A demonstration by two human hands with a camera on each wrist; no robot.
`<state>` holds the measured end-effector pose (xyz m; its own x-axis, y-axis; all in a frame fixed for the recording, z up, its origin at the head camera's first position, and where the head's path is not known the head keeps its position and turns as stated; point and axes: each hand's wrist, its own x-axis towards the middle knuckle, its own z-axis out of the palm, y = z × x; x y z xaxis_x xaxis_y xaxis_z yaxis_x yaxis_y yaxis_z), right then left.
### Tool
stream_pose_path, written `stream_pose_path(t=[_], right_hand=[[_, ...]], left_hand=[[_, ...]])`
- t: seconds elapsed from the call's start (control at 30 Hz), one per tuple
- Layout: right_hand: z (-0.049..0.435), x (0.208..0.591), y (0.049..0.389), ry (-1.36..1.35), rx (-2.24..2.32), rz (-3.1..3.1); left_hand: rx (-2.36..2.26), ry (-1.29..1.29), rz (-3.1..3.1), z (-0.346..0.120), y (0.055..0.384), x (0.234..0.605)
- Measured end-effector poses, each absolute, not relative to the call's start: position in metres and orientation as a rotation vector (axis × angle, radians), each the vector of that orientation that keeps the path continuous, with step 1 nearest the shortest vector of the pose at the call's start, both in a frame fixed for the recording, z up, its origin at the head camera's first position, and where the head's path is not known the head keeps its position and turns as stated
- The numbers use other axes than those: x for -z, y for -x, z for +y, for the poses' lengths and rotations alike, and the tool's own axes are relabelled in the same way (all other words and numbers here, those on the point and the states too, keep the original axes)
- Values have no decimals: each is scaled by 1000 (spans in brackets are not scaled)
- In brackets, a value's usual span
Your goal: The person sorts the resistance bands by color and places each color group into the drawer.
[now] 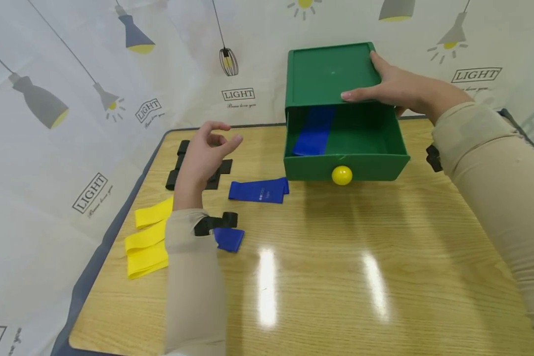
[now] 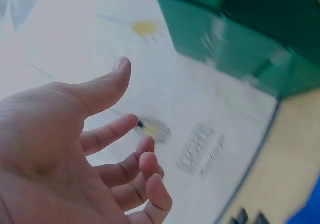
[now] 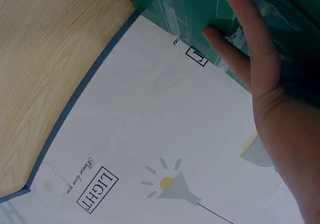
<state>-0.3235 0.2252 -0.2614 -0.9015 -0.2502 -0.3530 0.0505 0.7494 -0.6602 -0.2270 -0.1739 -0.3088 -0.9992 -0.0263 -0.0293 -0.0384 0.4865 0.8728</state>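
Note:
A green box (image 1: pixel 333 74) with its drawer (image 1: pixel 374 165) pulled out stands at the back of the table. The drawer has a round yellow knob (image 1: pixel 341 175), and a blue resistance band (image 1: pixel 313 131) lies in its left part. My right hand (image 1: pixel 398 89) rests on the box's right side. Its thumb presses on the top near the front edge, and straight fingers (image 3: pixel 255 28) lie against the side wall. My left hand (image 1: pixel 206 153) hovers left of the box, fingers loosely bent, holding nothing. Below it lies another blue resistance band (image 1: pixel 258 191), flat on the table.
Yellow bands (image 1: pixel 147 247) lie at the table's left. Black bands (image 1: pixel 224 167) lie partly behind my left hand. Nearer, a black band (image 1: pixel 229 219) and a blue band (image 1: pixel 229 240) are partly covered by my sleeve. A black item (image 1: pixel 433 158) is right of the box.

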Motion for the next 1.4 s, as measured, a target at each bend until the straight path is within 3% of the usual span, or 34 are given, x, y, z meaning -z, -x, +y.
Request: stream_pose_path(t=[0.53,0.87,1.4], right_hand=[[225,262,324,145,956,2525],[225,261,324,144,963,2527],[225,260,322,145,955,2520]], left_hand=[[-1179,236,2546,-214,227,394],[-945,268,2571,-212,231,402],[-1070,264,2597,-210,230,406]])
